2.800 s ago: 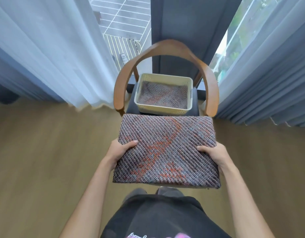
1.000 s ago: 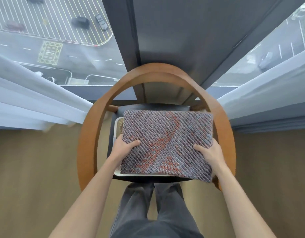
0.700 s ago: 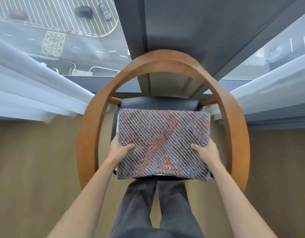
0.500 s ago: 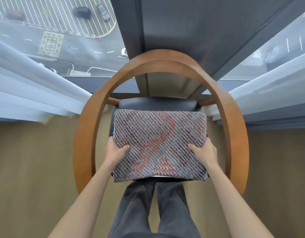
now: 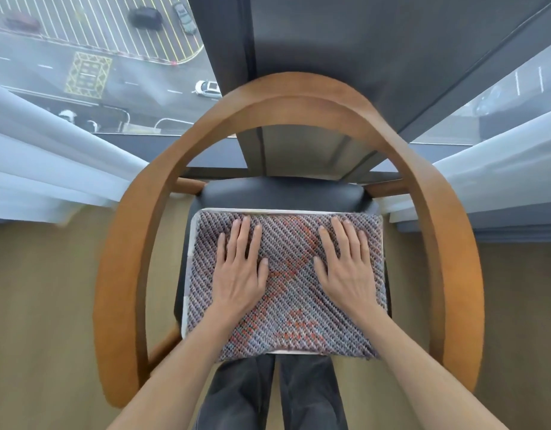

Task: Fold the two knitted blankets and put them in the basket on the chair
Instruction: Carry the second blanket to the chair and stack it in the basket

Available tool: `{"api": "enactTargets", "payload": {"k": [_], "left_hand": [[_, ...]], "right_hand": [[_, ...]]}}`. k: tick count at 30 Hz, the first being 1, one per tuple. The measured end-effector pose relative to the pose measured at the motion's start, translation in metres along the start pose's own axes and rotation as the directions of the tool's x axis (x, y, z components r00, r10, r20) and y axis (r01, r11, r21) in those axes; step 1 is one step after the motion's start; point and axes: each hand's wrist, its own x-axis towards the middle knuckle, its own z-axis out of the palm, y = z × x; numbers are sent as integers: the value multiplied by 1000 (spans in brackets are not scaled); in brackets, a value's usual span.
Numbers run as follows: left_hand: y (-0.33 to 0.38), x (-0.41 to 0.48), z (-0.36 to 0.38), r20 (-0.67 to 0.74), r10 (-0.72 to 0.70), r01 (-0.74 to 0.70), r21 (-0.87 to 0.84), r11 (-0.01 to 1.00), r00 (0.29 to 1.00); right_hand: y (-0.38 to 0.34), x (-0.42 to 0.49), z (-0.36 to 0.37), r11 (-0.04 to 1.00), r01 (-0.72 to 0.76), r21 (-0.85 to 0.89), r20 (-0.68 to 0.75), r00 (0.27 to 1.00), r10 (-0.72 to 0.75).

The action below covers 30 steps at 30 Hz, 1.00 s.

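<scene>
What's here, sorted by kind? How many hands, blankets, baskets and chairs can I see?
Hands: 2, the left hand and the right hand, both flat on top.
Knitted blanket: 1 showing; anything under it is hidden.
Basket: 1, only its pale rim showing.
Chair: 1.
Total: 5.

We find the basket (image 5: 186, 283) on the seat of the chair (image 5: 125, 274). The folded blanket (image 5: 294, 308) lies in the basket and covers its right rim. Our left hand (image 5: 240, 274) lies flat on the blanket's left half, and our right hand (image 5: 345, 271) on its right half. The window (image 5: 81, 57) lies behind the chair. One curtain (image 5: 50, 169) hangs to the far left, and a second curtain (image 5: 497, 169) to the far right.
</scene>
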Motion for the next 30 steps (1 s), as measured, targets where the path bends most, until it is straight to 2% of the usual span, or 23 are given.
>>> {"api": "enactTargets", "payload": {"k": [4, 8, 11, 14, 18, 21, 24, 26, 28, 30], "left_hand": [[-13, 8, 23, 48, 50, -52, 41, 998, 998], [-7, -3, 7, 21, 32, -31, -18, 999, 999], [-10, -36, -2, 16, 122, -120, -71, 990, 992], [-29, -51, 5, 103, 194, -198, 27, 980, 976], [-44, -40, 28, 206, 238, -264, 112, 958, 949], [-42, -33, 45, 234, 206, -246, 156, 957, 950], [-38, -32, 42, 203, 195, -231, 172, 958, 960], [-29, -40, 31, 181, 175, -195, 100, 976, 968], [-9, -39, 22, 102, 184, -186, 10, 983, 978], [14, -19, 15, 89, 176, -176, -6, 984, 980]], "right_hand": [[3, -1, 29, 1000, 20, -9, 81, 997, -20], [-5, -10, 18, 998, -23, 65, 6, 1000, 23], [-11, -41, 8, 990, 83, 115, -7, 997, -83], [-6, -53, 16, 986, 154, 60, 104, 982, -160], [-2, -44, 42, 992, 124, -20, 261, 959, -115], [-2, -39, 60, 994, 104, -44, 315, 945, -85], [-6, -36, 55, 995, 80, -56, 293, 954, -60], [-16, -42, 43, 1000, 29, 8, 267, 963, -30], [-34, -41, 34, 994, 53, 100, 189, 979, -72], [-50, -23, 27, 990, 79, 120, 168, 981, -99]]}}
